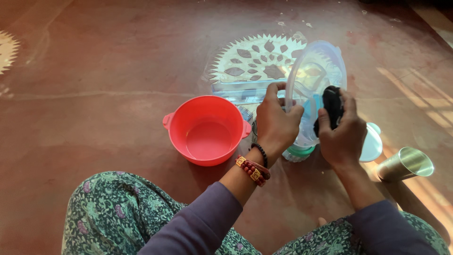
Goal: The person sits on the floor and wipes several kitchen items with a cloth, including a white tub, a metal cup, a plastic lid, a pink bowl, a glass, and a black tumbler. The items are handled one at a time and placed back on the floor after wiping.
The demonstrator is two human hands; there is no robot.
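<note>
My left hand point(276, 120) grips the rim of a clear round plastic lid point(314, 75) and holds it up on edge above the floor. My right hand point(342, 130) presses a dark scrubbing pad point(331, 105) against the lid's inner face. Beaded bracelets circle my left wrist. A red plastic tub point(206, 130) with a little water in it stands on the floor just left of my left hand.
A clear rectangular container point(240, 89) lies behind the lid on a white floor pattern. A steel tumbler point(406, 164) lies on its side at the right, a white lid point(372, 141) beside it. A green-rimmed bottle point(298, 152) sits under my hands. My knees fill the bottom.
</note>
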